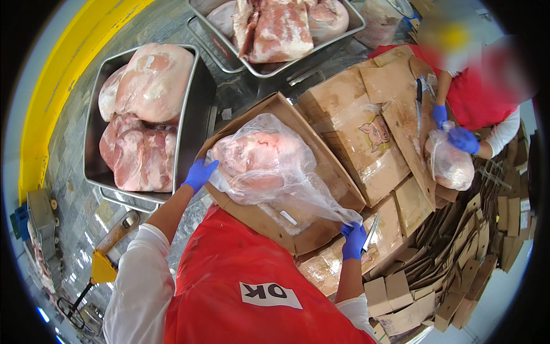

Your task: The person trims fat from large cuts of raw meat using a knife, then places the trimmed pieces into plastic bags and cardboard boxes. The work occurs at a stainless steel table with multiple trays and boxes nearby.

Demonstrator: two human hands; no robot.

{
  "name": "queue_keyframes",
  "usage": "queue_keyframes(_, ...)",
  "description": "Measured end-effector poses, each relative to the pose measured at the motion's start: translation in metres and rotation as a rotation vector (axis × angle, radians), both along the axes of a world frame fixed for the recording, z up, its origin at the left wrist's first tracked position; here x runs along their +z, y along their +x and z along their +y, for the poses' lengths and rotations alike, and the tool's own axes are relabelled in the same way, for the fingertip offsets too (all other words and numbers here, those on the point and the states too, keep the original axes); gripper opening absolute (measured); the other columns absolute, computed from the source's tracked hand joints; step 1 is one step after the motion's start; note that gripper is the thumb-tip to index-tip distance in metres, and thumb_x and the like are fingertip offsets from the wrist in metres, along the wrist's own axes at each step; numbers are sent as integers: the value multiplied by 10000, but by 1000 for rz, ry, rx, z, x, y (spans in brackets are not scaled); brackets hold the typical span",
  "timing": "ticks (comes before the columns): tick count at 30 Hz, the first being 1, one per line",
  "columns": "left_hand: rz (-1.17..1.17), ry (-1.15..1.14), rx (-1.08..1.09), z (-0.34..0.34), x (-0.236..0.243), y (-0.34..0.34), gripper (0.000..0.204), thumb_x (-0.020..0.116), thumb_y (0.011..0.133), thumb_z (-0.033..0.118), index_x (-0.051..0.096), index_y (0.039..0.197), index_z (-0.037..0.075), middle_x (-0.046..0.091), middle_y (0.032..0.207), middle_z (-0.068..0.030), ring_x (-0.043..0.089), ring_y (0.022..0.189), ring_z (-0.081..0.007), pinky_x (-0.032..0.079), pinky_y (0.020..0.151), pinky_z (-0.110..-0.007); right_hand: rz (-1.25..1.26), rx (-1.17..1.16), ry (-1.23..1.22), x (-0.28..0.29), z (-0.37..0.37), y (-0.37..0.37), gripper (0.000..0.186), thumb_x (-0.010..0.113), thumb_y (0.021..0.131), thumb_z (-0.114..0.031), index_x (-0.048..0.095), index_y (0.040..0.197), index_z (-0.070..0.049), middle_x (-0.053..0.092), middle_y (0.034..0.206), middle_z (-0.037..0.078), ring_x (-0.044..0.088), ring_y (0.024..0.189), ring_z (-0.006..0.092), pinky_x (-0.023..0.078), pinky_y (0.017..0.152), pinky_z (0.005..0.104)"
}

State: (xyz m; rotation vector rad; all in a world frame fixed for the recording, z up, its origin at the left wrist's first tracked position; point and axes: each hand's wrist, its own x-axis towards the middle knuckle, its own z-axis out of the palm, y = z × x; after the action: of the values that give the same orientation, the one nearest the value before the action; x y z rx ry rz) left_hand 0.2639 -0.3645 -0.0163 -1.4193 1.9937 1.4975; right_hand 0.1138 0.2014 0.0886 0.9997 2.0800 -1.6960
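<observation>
A large piece of raw meat point(260, 150) lies inside a clear plastic bag point(321, 198) in an open cardboard box point(298, 243) before me. My right hand point(354, 239), in a blue glove, is closed on the bag's gathered end, which is stretched toward the box's near right side. A knife point(371, 232) shows right beside that hand; I cannot tell whether it is held too. At the box's left edge, my gloved left hand point(199, 174) grips the bag's other side, its fingertips partly hidden. A white label point(288, 217) lies in the box next to the meat.
Metal bins with big meat pieces stand at the left point(192, 114) and the back point(358, 28). Right of my box are closed cartons point(366, 143) and another knife point(419, 106). A co-worker's gloved hands point(463, 140) hold bagged meat point(452, 166). Flattened cardboard point(447, 246) is stacked nearby.
</observation>
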Motion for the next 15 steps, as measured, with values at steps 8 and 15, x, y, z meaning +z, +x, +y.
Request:
queue_keyframes(8,-174,5,-490,-9,-17,2,331,557,962,260,673,1012,-46,692,1008,-265,716,825,-369,576,682,-461,12,105,-69,7,-20,-20,230,513,975,-110,632,1143,-5,710,954,132,700,729,217,599,682,322)
queue_keyframes(15,22,-364,-996,13,5,33,380,440,994,271,647,981,-48,659,1003,-311,636,941,-484,495,869,-550,209,238,-125,13,-53,-22,441,594,947,-66,554,1373,39,673,1144,126,672,1024,183,555,873,279)
